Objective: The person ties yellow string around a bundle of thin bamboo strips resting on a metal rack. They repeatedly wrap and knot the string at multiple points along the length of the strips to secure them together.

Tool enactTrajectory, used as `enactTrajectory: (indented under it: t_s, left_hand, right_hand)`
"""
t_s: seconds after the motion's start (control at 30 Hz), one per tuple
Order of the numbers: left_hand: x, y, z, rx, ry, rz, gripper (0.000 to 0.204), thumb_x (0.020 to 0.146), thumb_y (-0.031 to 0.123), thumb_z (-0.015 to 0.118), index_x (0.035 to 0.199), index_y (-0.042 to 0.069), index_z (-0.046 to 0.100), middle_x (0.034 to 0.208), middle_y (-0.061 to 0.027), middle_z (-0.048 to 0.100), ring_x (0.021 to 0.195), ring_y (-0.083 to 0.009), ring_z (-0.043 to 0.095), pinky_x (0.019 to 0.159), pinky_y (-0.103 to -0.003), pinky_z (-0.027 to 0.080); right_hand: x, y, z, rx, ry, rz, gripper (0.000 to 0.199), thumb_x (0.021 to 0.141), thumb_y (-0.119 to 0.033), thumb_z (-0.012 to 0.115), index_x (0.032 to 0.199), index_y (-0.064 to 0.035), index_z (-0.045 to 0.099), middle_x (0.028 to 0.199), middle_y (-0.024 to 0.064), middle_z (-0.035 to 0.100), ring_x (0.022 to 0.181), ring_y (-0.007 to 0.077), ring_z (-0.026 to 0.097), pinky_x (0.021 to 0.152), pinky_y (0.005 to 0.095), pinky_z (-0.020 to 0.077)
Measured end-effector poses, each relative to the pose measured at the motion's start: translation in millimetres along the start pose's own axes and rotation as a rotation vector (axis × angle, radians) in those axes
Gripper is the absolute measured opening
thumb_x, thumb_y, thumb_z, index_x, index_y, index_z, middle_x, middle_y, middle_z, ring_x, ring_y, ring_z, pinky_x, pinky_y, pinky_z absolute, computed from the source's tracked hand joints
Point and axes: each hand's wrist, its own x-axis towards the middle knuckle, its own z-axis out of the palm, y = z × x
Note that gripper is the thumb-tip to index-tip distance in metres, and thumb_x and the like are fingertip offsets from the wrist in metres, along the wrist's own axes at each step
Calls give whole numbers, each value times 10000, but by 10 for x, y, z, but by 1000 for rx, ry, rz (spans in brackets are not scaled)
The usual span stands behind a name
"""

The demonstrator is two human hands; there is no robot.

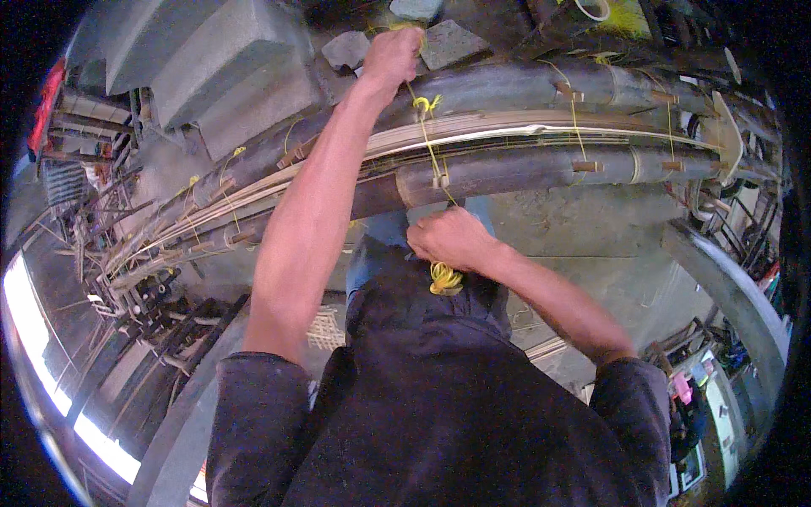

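Two thick dark bamboo poles lie across in front of me, the far pole [507,86] and the near pole [498,173]. Between them runs a bundle of thin pale strips [498,127]. A yellow cord [430,144] stretches over the strips from one pole to the other. My left hand [395,57] is closed on its far end, past the far pole, and some yellow shows by the fingers. On my side of the near pole, my right hand [454,238] grips the same cord. Below it hangs a bunched yellow coil [445,279].
Grey stepped concrete blocks [215,63] rise at the far left, with loose stone pieces [452,44] beyond the far pole. More yellow ties [576,127] and small wooden pegs [585,166] sit along the poles. A flat plate [726,139] spans their right end.
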Motion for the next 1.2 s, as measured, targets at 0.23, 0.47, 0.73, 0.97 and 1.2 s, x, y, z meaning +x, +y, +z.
enactTrajectory:
  t_s: [0.23, 0.47, 0.73, 0.97, 1.2]
  left_hand:
    - [-83, -201, -1502, 526, -6, 373, 353, 932, 392, 537, 1067, 94, 671, 959, -134, 708, 907, -290, 679, 817, -379, 506]
    - [-1268, -345, -2180, 311, 27, 291, 331, 960, 353, 532, 1110, 79, 640, 1048, -147, 686, 990, -308, 658, 875, -393, 494]
    - [-1963, -1103, -1669, 520, 249, 619, 206, 880, 238, 604, 924, 48, 672, 874, -157, 676, 770, -309, 645, 665, -442, 481]
    - [-1913, -1033, -1572, 573, 192, 551, 206, 863, 238, 618, 774, 57, 659, 746, -142, 657, 710, -320, 647, 664, -442, 487]
    - [-1955, -1008, -1626, 609, 150, 476, 158, 881, 208, 588, 924, 78, 666, 873, -101, 684, 831, -288, 649, 768, -416, 481]
  right_hand:
    - [-197, -730, -339, 335, 355, 213, 505, 823, -39, 615, 1314, -80, 505, 1003, 110, 628, 975, 239, 613, 778, 345, 527]
    - [1077, -1207, 700, 872, 345, 633, 304, 964, -188, 545, 1224, -49, 619, 927, 109, 671, 878, 236, 651, 813, 349, 511]
    - [2236, -1819, -1578, -119, 163, -248, 185, 820, -107, 645, 984, -27, 670, 870, 142, 613, 860, 334, 605, 780, 400, 502]
    - [2811, -128, -1146, 40, 290, 477, 282, 922, -240, 570, 1082, -11, 609, 1024, 163, 646, 901, 299, 608, 820, 413, 489]
    - [1249, -1459, -301, 718, 162, -2, 238, 935, -201, 495, 814, -11, 573, 732, 181, 598, 723, 281, 625, 691, 457, 500]
